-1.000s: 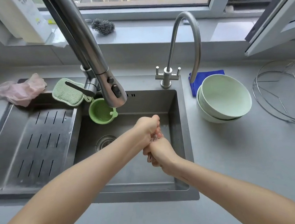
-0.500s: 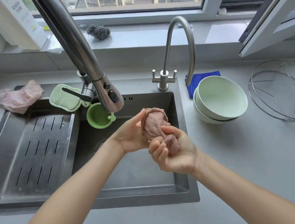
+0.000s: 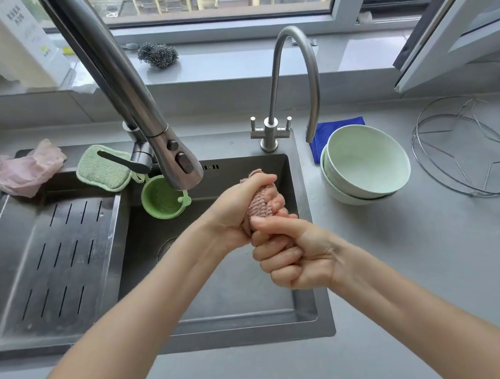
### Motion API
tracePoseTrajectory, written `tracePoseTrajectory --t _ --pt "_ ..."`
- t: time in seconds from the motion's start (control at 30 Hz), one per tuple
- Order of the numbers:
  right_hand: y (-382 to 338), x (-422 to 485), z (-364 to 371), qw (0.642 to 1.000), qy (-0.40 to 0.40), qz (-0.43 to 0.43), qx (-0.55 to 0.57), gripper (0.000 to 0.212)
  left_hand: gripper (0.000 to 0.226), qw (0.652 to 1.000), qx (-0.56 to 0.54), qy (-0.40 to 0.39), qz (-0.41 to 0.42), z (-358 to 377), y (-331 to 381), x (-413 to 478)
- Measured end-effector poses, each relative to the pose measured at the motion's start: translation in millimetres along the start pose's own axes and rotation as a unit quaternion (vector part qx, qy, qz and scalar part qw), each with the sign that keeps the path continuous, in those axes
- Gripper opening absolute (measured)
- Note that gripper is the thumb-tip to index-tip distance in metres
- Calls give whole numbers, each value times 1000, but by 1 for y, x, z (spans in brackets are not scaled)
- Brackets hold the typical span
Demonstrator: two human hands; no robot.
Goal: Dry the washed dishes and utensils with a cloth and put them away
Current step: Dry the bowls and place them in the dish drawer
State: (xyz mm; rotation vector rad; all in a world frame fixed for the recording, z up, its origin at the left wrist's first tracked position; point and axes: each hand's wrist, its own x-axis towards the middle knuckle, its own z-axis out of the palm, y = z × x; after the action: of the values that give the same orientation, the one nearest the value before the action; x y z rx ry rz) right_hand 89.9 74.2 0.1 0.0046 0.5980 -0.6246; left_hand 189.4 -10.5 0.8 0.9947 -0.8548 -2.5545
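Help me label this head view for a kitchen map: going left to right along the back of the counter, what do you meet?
Pink bag → green sponge → small tap → blue cloth → bowls → wire rack.

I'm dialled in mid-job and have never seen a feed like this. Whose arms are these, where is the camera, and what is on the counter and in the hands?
There is no machine: the camera sits on a person's head, looking down at their two bare arms over a dark sink. The left hand and the right hand are both closed on a bunched pink cloth, apparently wringing it. On the grey counter to the right, pale green bowls are stacked, with a blue cloth behind them and a wire rack further right. By the sink's left edge lie a green sponge and pink gloves.
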Motion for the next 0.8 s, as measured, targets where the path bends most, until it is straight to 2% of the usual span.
tracePoseTrajectory --t 0.1,0.2,0.4,0.53,0.63,0.67,0.7,0.77,0.8 --pt "7 7 4 973 163 -34 -158 43 56 995 37 85 -27 6 -4 5" --pt "19 18 0 940 254 -60 -222 46 50 985 32 167 -38 8 -16 11" --pt "36 42 -14 845 404 -129 -326 25 37 941 70 331 -22 11 -39 25" --pt "45 53 -29 769 459 -171 -410 25 37 924 72 373 -29 6 -48 25" --pt "45 47 -41 738 473 -154 -455 15 33 938 76 337 -35 1 -52 23" --pt "43 42 -43 744 461 -145 -462 11 33 946 83 310 -49 0 -51 22" --pt "41 35 -43 764 429 -142 -460 13 33 953 90 280 -74 -1 -47 19" --pt "35 21 -43 824 340 -168 -421 24 33 965 93 206 -133 -2 -38 13" --pt "32 13 -40 842 312 -194 -394 31 34 971 84 165 -151 -1 -33 11"
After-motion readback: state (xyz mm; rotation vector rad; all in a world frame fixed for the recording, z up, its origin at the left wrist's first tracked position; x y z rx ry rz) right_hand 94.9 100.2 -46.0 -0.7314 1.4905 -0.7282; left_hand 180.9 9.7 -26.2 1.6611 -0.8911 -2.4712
